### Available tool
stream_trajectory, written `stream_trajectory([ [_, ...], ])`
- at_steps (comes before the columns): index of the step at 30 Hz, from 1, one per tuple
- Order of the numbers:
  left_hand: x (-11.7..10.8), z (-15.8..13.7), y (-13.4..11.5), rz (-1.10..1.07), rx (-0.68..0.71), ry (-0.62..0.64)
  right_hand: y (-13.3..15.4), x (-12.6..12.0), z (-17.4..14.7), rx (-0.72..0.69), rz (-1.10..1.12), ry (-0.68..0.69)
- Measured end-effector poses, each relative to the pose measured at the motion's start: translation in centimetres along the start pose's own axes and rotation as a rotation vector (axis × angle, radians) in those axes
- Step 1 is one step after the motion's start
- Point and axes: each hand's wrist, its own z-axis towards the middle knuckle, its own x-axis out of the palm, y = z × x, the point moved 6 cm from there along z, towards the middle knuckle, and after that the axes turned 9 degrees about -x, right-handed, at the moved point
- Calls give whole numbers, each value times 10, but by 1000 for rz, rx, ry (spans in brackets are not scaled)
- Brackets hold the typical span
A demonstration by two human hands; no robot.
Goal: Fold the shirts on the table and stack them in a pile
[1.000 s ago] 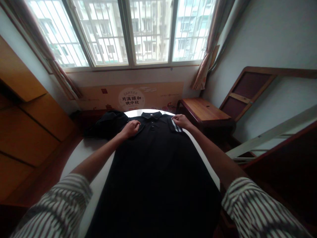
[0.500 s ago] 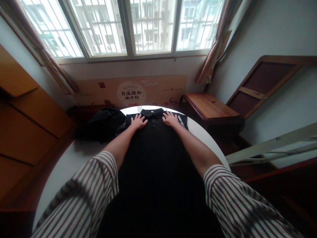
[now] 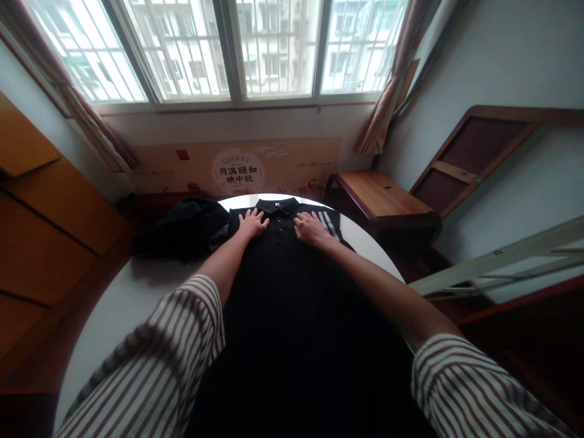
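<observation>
A black polo shirt (image 3: 292,286) lies spread front up, collar away from me, with a short button placket and grey-white stripes on the sleeve at right. My left hand (image 3: 253,225) rests on its shoulder left of the collar, fingers spread flat. On the other side of the collar, my right hand (image 3: 311,229) has its fingers bent and drawn together on the cloth, seemingly pinching it. The shirt's lower part is too dark to make out its edge.
The shirt lies on a round white table (image 3: 109,310). A heap of black cloth (image 3: 187,228) sits at the table's left edge. Beyond stand a small wooden table (image 3: 381,193) and a printed panel (image 3: 182,164) below the window. Orange cabinets (image 3: 50,213) are at left.
My right hand has gone from flat, spread fingers to bent ones, and its elbow has swung outward, uncovering more of the sleeve stripes. The left hand stays in place on the shirt.
</observation>
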Motion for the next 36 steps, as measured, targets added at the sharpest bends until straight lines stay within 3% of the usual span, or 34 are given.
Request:
stream_trajectory([
  [3,-22,-20,-18,-28,127,-169,36,-9,-60,-139,-3,34],
  [5,-39,-50,-29,-92,238,-264,58,-16,-114,-244,15,9],
  [9,-59,-160,-20,-211,498,-301,74,-25,-234,-176,96,-183],
  [11,-57,-230,4,-212,594,-245,68,-22,-293,-62,144,-299],
  [13,-53,-292,39,-226,566,-207,55,-14,-347,133,199,-425],
  [17,-44,-368,120,-348,235,-233,32,18,-422,526,439,-537],
  [20,-31,-394,157,-435,-38,-155,38,43,-438,670,805,-511],
  [23,-20,-412,162,-506,-166,7,57,50,-431,707,1082,-471],
  [29,-13,-433,149,-723,-183,373,64,23,-428,614,986,-315],
  [32,-13,-438,155,-681,-124,393,56,15,-440,631,992,-279],
  [36,-14,-453,170,-612,-20,263,55,5,-456,590,1014,-243],
])
